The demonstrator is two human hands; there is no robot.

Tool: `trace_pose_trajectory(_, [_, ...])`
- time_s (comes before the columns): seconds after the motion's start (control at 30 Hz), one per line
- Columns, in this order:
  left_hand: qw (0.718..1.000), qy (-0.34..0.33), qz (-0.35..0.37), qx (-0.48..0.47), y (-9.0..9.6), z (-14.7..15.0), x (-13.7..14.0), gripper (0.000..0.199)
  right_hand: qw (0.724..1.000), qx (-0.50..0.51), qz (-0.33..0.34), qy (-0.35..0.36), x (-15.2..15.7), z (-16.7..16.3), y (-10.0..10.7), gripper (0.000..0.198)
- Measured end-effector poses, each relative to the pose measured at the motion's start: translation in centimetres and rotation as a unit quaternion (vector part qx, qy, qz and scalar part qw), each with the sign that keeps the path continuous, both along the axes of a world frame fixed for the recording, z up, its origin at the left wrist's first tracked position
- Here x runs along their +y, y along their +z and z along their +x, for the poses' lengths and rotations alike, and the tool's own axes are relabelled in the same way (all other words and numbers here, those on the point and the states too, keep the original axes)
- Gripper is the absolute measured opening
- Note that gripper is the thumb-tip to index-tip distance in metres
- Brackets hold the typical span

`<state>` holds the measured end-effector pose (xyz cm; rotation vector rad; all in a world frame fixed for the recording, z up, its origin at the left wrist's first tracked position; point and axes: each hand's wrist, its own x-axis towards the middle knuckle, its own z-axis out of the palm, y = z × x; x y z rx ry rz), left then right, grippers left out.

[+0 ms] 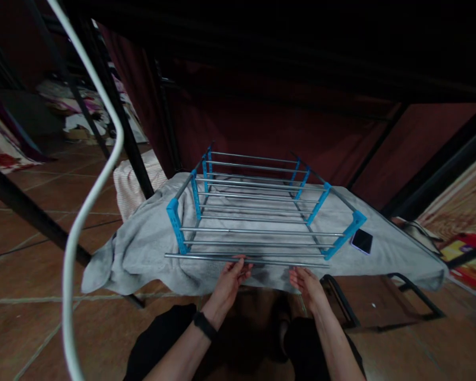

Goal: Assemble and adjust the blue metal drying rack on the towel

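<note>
My left hand (233, 272) pinches a thin metal rod (206, 257) between thumb and fingers. The rod lies level along the front of a rack frame; whether a second rod overlaps it I cannot tell. My right hand (304, 281) is just below the rod's right part, its fingers loosely bent and apart, with no clear grip on it. Behind both hands, the rack (257, 232) has blue plastic end pieces joined by several metal rods. A blue corner piece (173, 211) marks its near left end, another blue piece (351, 228) its near right.
Under the rack is a grey blanket (143, 259) over a low bed. A phone (362, 241) lies right of the rack. A white cable (79, 227) hangs at the left near the camera. Black metal posts (122, 116) and a dark overhead frame enclose the space. A stool (381, 301) stands front right.
</note>
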<state>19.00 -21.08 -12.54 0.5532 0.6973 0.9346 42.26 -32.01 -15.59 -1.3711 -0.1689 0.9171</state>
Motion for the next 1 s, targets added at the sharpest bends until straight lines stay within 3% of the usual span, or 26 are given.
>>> trace_pose_trajectory(0.13, [0.995,0.035,0.077,0.053,1.1,-0.5,0.0,0.043,0.990,-0.138,-0.018,0.001,-0.1,-0.8,0.3,0.032])
trace_pose_trajectory(0.27, [0.982,0.054,0.146,0.111,1.7,-0.9,0.2,0.039,0.948,-0.317,0.014,0.021,-0.9,-1.9,0.9,0.029])
trace_pose_trajectory(0.33, [0.975,0.049,0.178,0.127,1.9,-0.9,0.3,0.036,0.935,-0.342,0.024,0.085,-1.0,-2.8,1.0,0.033])
trace_pose_trajectory(0.43, [0.964,0.027,0.217,0.149,2.3,-0.8,0.4,0.032,0.921,-0.313,0.036,0.228,-0.8,-4.9,0.7,0.039])
trace_pose_trajectory(0.57, [0.941,-0.010,0.279,0.191,2.6,-0.6,0.0,0.024,0.888,-0.285,0.062,0.355,0.0,-8.0,0.3,0.045])
trace_pose_trajectory(0.67, [0.902,-0.054,0.360,0.234,2.4,-0.4,-0.5,0.016,0.866,-0.286,0.064,0.405,0.5,-9.6,0.6,0.043])
trace_pose_trajectory(0.73, [0.866,-0.092,0.413,0.266,2.2,-0.2,-0.8,0.009,0.868,-0.292,0.064,0.397,0.8,-10.1,0.7,0.035])
trace_pose_trajectory(0.9, [0.764,-0.198,0.522,0.322,1.4,0.0,-1.4,0.010,0.896,-0.315,0.048,0.310,1.7,-9.9,-0.5,0.024])
trace_pose_trajectory(1.0, [0.710,-0.220,0.559,0.368,1.3,-0.3,-1.5,0.030,0.918,-0.307,0.052,0.245,2.2,-9.0,-1.2,0.016])
